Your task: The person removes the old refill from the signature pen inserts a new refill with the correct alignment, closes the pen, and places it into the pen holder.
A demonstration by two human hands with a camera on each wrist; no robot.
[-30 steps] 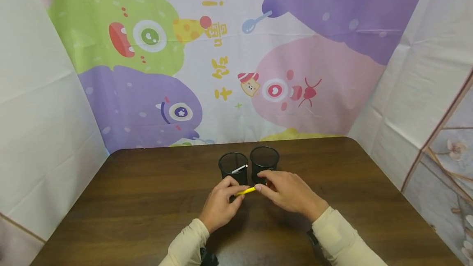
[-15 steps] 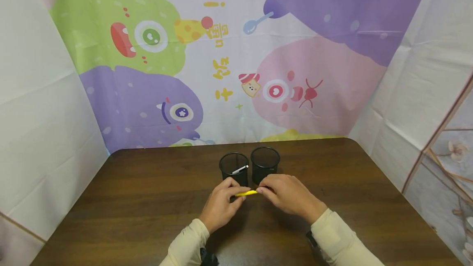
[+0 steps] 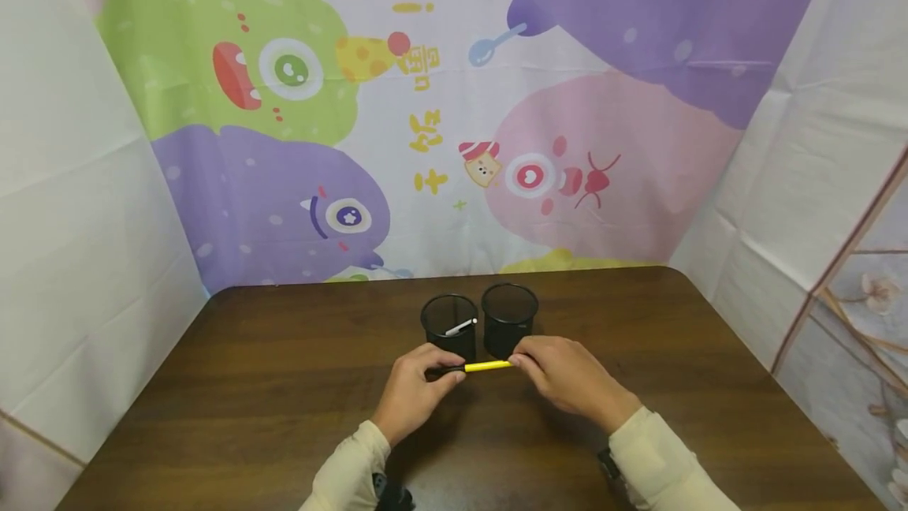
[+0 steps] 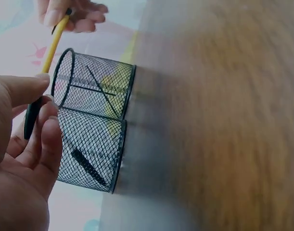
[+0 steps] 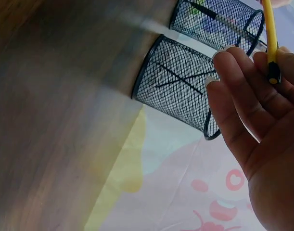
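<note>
A yellow pen with a black end (image 3: 488,366) spans level between both hands, above the table in front of two mesh cups. My left hand (image 3: 417,386) pinches its black end between thumb and fingers. At the other, yellow end my right hand (image 3: 571,377) pinches the tip, where a small black part (image 5: 274,72) shows in the right wrist view; its other fingers are loosely extended. Behind the hands stand the left black mesh cup (image 3: 459,347), holding a white-ended pen (image 3: 461,327), and the right black mesh cup (image 3: 507,335). Two thin dark crossed lines (image 4: 94,89) show through the right cup's mesh.
The cups stand side by side near the back of the brown wooden table (image 3: 284,400). A cartoon-printed cloth (image 3: 440,219) hangs behind it, and pale sheets (image 3: 85,180) flank the sides.
My right hand has closed its fingers on the pen's yellow end. My left hand has shifted slightly left and my right slightly right, so more of the pen, including its black end, shows.
</note>
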